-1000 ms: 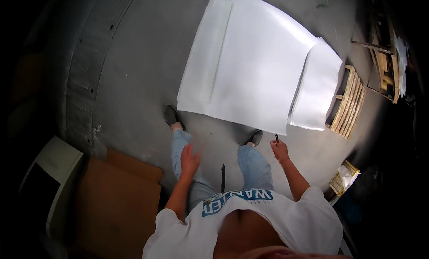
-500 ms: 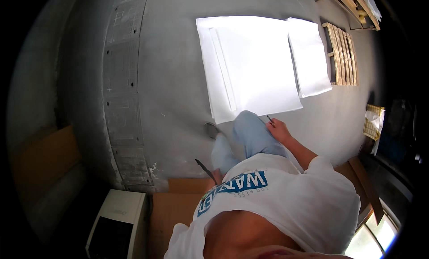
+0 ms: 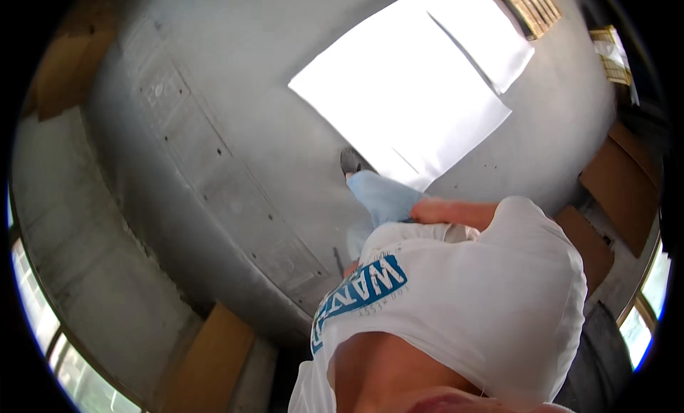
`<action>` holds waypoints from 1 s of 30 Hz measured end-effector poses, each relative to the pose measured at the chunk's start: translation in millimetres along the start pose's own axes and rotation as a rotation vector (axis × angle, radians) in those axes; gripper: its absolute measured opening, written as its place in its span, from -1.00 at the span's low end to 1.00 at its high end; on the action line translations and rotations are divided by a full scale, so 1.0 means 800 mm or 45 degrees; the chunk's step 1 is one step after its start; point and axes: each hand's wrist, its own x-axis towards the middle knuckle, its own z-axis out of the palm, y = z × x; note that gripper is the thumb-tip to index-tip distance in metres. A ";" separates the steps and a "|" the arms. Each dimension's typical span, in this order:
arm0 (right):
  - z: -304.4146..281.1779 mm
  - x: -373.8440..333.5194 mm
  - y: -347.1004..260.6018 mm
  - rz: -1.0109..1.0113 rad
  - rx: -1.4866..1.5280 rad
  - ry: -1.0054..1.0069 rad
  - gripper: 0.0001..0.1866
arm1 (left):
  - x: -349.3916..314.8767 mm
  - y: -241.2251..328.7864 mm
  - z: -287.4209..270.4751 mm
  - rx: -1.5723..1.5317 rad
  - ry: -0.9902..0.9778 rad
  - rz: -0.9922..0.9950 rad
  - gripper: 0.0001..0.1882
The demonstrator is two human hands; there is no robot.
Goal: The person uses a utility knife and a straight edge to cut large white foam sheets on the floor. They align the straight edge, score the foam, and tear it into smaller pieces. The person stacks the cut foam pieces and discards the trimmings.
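Observation:
My left hand (image 3: 351, 268) shows only in part beside the shirt, at my left side. A dark, narrow, blade-like tool (image 3: 338, 256) sticks up from it, blurred. Across my thigh lies my right hand (image 3: 426, 210), its fingers curled in and smeared by motion. Something small and dark shows below its fingers, too blurred to name. Ahead of my foot a large white sheet (image 3: 399, 85) lies flat on the grey floor. A second, smaller white sheet or stack (image 3: 484, 35) lies against its far right side.
A wooden pallet (image 3: 531, 7) lies at the far right, with a yellow basket (image 3: 609, 53) holding white material nearer. Brown cardboard (image 3: 623, 181) leans at right. A low concrete ledge (image 3: 107, 192) and another brown board (image 3: 210, 359) stand at left. Metal floor plates (image 3: 214, 156) run alongside.
The view has turned, swinging the sheets up and tilting them. My right hand has drawn in from beside the knee to across my thigh. The left still holds the dark tool.

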 end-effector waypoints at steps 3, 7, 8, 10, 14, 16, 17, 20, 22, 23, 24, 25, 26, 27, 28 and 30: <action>-0.022 -0.023 0.003 0.086 0.428 -0.037 -0.73 | 0.027 0.054 -0.132 0.162 -0.102 0.177 -0.70; -0.015 -0.056 0.002 0.206 1.469 -0.009 -0.71 | 0.108 0.073 -0.277 0.098 -0.756 0.593 -0.59; -0.004 -0.055 -0.007 0.198 1.730 0.033 -0.71 | 0.112 0.096 -0.317 -0.063 -1.008 0.513 -0.57; 0.020 -0.035 -0.037 0.179 2.177 0.168 -0.70 | 0.077 0.197 -0.395 -0.201 -1.198 0.359 -0.58; 0.026 0.036 -0.117 0.178 2.701 0.499 -0.67 | 0.198 0.243 -0.462 0.485 -1.255 0.125 -0.68; 0.030 0.077 -0.138 0.469 2.574 0.529 -0.62 | 0.239 0.225 -0.460 0.740 -1.240 0.140 -0.73; 0.011 0.088 -0.140 0.589 2.484 0.518 -0.62 | 0.257 0.207 -0.463 0.857 -1.210 0.218 -0.76; 0.029 0.176 -0.096 0.841 1.835 0.991 -0.67 | 0.319 0.216 -0.487 0.919 -0.867 0.701 -0.80; 0.024 0.229 -0.042 0.982 1.796 1.224 -0.70 | 0.371 0.245 -0.493 1.241 -0.702 0.829 -0.79; 0.026 0.259 -0.007 1.013 1.765 1.238 -0.71 | 0.401 0.268 -0.490 1.366 -0.626 0.916 -0.80; 0.029 0.299 0.028 1.183 1.693 1.205 -0.72 | 0.430 0.287 -0.489 1.503 -0.562 0.991 -0.80; 0.026 0.313 0.053 1.197 1.573 1.345 -0.71 | 0.466 0.301 -0.487 1.561 -0.550 1.004 -0.80; 0.026 0.329 0.084 1.252 1.503 1.361 -0.69 | 0.492 0.331 -0.476 1.681 -0.505 1.055 -0.79; 0.013 0.333 0.101 1.305 1.469 1.346 -0.69 | 0.511 0.361 -0.463 1.799 -0.467 1.114 -0.78; 0.012 0.352 0.120 1.370 1.427 1.484 -0.73 | 0.531 0.386 -0.450 1.916 -0.437 1.164 -0.76; -0.008 0.358 0.145 1.402 1.411 1.568 -0.71 | 0.587 0.436 -0.422 2.141 -0.446 1.342 -0.67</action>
